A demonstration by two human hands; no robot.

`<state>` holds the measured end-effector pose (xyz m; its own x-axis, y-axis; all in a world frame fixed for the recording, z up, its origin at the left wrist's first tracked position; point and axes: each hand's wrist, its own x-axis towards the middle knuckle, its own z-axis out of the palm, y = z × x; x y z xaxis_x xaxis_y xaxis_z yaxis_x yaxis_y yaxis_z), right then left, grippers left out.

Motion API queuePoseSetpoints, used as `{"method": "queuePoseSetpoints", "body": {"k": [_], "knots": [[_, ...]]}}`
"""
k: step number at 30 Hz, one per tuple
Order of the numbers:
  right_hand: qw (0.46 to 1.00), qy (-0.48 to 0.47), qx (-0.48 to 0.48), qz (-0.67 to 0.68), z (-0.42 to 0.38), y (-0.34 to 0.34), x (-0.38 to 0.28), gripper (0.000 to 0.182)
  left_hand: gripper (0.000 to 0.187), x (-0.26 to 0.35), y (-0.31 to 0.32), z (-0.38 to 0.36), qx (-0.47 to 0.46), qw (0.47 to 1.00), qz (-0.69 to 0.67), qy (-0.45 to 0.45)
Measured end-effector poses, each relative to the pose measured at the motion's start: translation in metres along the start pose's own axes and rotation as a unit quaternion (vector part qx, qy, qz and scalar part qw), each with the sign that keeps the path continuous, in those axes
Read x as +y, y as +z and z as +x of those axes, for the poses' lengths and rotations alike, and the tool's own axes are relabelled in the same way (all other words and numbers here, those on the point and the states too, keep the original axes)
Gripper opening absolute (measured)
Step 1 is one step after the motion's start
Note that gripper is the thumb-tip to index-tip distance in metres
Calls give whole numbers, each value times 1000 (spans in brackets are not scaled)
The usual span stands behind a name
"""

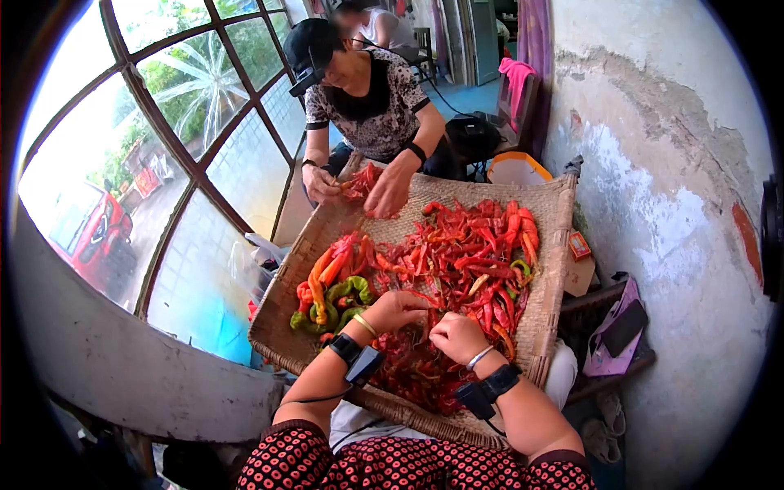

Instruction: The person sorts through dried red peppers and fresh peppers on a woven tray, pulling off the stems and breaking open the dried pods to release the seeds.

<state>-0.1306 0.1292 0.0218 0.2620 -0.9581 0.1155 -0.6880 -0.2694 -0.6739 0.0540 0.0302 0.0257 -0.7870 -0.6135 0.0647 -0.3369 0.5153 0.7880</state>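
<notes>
A large woven tray [549,245] lies in front of me, heaped with red chili peppers [482,249]. My left hand [396,312] is over the near middle of the heap, its thumb and fingers pinched on a red chili pepper [428,300]. Close by on the right, my right hand [459,337] is closed with its fingers curled; whatever it grips is hidden. Darker red peppers [412,371] lie beneath both hands. At the tray's left side, green twisted peppers [353,287] rest against larger orange-red ones [325,269].
Across the tray a person [367,106] in a cap handles red peppers with both hands. Another person [388,28] sits farther back. A window [196,163] runs along the left, a peeling wall [653,204] along the right. A pink bag [616,335] lies on a low shelf.
</notes>
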Motion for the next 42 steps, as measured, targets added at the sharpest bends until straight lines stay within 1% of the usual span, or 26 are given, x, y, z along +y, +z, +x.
{"method": "queuePoseSetpoints", "body": {"k": [1,3,4,6,7,11,13,14,16,18,19,20,21,22,24,25,26,28,29,30,32,33,35,36,38,42], "knots": [[999,-5,12,44,1,-3,1,15,26,5,1,0,0,1000,-1,-1],[993,-11,35,112,1,-8,1,14,32,15,2,-1,-37,979,-187,-77],[993,-12,34,112,2,-8,3,14,32,14,3,0,-37,978,-188,-77],[981,-13,58,183,3,-6,7,15,36,14,5,2,-79,974,-207,-55],[981,-13,51,184,3,-8,5,14,37,12,8,2,-86,966,-237,-63],[979,0,59,193,4,-9,4,14,34,12,9,3,-87,969,-229,-41],[979,-27,66,189,5,-10,5,15,30,11,8,2,-80,953,-277,-90],[980,-36,89,176,6,-7,8,15,24,9,7,3,-70,961,-249,-97],[979,15,91,182,6,-7,10,16,20,7,-2,2,-39,945,-276,-169],[979,19,121,164,5,-12,10,16,20,-5,-18,2,47,957,-250,-142],[976,25,135,168,5,-14,10,15,24,-12,-25,3,147,928,-320,-117],[973,31,151,171,5,-17,10,14,28,-19,-30,4,246,886,-382,-91],[973,25,175,148,5,-24,4,12,30,-17,-34,6,333,860,-374,-98],[972,11,207,112,7,-23,10,10,32,-14,-39,9,417,827,-362,-104],[974,48,218,43,7,-28,13,11,37,-36,-41,5,431,860,-260,-85],[968,40,246,38,9,-27,16,11,34,-38,-36,5,435,875,-174,-124],[965,37,258,1,9,-28,22,12,30,-51,-30,4,401,903,-90,-125],[962,36,268,-39,9,-31,30,16,25,-37,-19,6,335,935,89,-70],[968,73,232,-65,7,-32,31,21,28,-41,-15,8,308,938,160,-12],[968,73,230,-67,7,-31,33,21,32,-32,-13,9,263,932,249,-7],[973,101,186,-87,7,-27,38,25,38,-21,-11,14,233,907,346,-52],[975,97,170,-103,7,-26,38,29,38,-27,-9,16,234,908,343,-52],[976,102,151,-117,7,-23,33,30,37,-43,-7,19,230,878,413,-72],[977,108,132,-127,7,-22,31,31,37,-43,-9,19,230,879,411,-72],[980,98,121,-126,7,-20,31,33,29,-42,-12,18,140,890,424,-93],[981,85,116,-129,8,-16,32,31,20,-44,-12,16,140,891,422,-94]]}}
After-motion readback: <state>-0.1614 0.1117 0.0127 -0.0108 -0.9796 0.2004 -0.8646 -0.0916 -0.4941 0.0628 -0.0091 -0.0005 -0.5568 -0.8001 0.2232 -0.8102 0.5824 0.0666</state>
